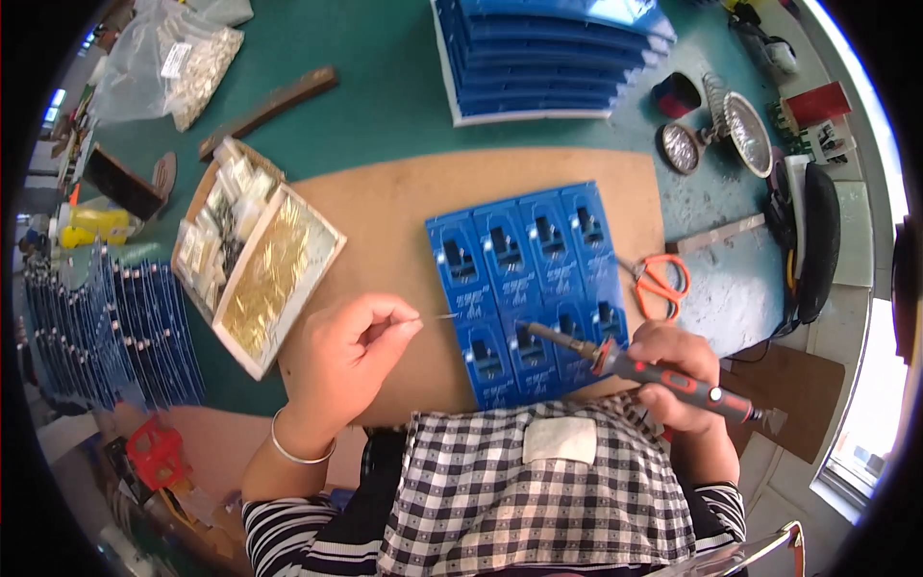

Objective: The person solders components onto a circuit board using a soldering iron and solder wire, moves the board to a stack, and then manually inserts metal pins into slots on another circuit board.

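Note:
A blue circuit board panel [519,288] with two rows of dark rectangular cutouts lies on a brown board [385,212] in front of me. My right hand [678,370] is wrapped round a soldering iron [663,375], grey and black with red accents, its tip pointing left over the panel's lower row. From the left, my left hand [361,346] pinches a thin wire [437,316], which looks like solder, between thumb and forefinger. The wire's free end reaches the panel's left edge; whether it touches cannot be made out.
Left of the panel stands a divided box [258,370] with thin gold-coloured pins and small parts. Orange-handled scissors [661,287] lie to its right. Stacked blue panels [548,62] stand at the back; more panels [115,327] stand at far left. A soldering iron stand [745,133] is at back right.

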The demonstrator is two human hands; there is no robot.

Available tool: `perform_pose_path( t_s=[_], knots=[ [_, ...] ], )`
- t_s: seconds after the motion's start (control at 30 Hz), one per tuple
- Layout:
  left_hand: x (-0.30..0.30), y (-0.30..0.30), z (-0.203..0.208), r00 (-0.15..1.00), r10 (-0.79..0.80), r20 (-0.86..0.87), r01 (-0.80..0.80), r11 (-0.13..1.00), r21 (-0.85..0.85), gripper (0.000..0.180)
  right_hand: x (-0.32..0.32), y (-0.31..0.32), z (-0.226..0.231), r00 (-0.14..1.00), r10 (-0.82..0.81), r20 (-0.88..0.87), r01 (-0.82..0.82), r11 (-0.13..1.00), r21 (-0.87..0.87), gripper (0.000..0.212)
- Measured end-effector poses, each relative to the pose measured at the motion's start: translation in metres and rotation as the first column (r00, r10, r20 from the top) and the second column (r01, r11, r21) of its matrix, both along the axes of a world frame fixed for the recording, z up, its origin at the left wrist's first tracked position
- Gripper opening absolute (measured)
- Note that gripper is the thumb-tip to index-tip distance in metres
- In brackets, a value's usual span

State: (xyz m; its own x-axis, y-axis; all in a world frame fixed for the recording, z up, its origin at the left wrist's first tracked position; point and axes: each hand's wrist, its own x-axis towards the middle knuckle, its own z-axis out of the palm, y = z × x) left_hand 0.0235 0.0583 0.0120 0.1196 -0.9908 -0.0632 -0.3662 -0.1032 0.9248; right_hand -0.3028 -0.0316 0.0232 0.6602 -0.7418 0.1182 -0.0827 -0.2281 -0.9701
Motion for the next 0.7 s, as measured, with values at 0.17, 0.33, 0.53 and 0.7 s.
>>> perform_pose_path(
  t_s=[0.17,0.33,0.53,0.7],
  knots=[
    [-0.022,0.029,-0.011,0.997,0.056,0.045,-0.053,0.996,-0.067,0.01,-0.021,0.033,-0.011,0.995,-0.038,0.091,0.018,0.978,0.207,0.036],
    [-0.033,0.037,-0.019,0.949,-0.001,0.315,0.093,0.956,-0.278,0.02,-0.01,0.058,-0.011,0.945,-0.318,0.076,0.24,0.832,0.5,0.034],
    [-0.046,0.038,-0.025,0.857,0.058,0.513,0.179,0.899,-0.4,0.022,0.004,0.073,-0.009,0.974,-0.225,-0.039,0.229,0.959,0.165,0.029],
    [-0.048,0.04,-0.034,0.801,0.07,0.594,0.205,0.901,-0.382,0.018,0.01,0.064,-0.006,0.987,-0.147,-0.062,0.141,0.985,-0.097,0.027]
  ],
)
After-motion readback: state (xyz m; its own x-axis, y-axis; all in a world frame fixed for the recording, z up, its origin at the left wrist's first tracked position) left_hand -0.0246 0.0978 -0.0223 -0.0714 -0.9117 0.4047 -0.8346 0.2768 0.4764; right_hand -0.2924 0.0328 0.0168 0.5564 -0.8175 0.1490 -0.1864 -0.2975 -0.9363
